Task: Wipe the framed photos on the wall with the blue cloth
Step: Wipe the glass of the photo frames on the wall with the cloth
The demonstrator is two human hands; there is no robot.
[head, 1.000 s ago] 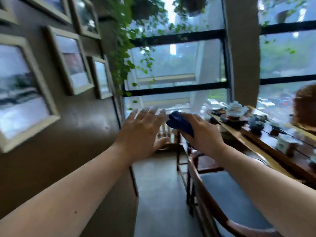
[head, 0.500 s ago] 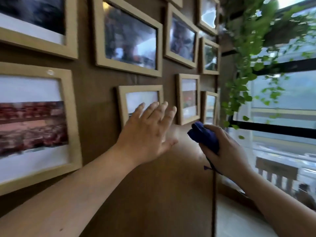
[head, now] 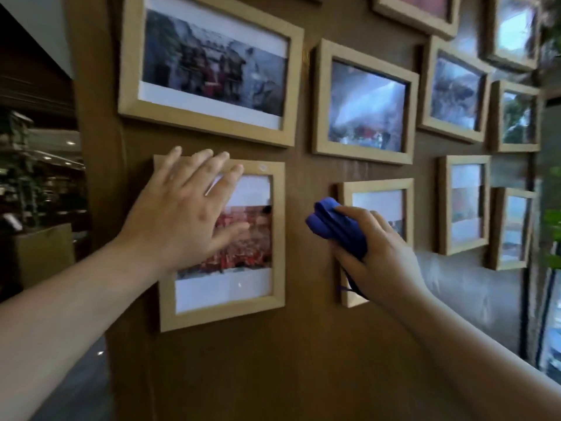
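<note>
Several light wooden framed photos hang on a brown wall [head: 303, 344]. My left hand [head: 185, 217] is spread flat, fingers apart, over the upper left of a framed photo with a red picture [head: 243, 268]. My right hand [head: 373, 253] is closed around a bunched blue cloth [head: 331, 226], held in front of the left side of a smaller framed photo [head: 379, 205], much of which the hand hides. Whether the cloth touches the wall I cannot tell. A wide framed photo [head: 212, 65] and another with a bluish picture [head: 364, 104] hang above.
More framed photos [head: 464, 205] fill the wall toward the right, up to a window edge with green leaves [head: 552, 235]. Left of the wall's edge opens a dim room with shelves and a brown counter [head: 42, 253].
The view has swung left from the window and tea table onto the wall. Both hands came along: the left now lies over the red photo, the right with the cloth before the neighbouring frame.
</note>
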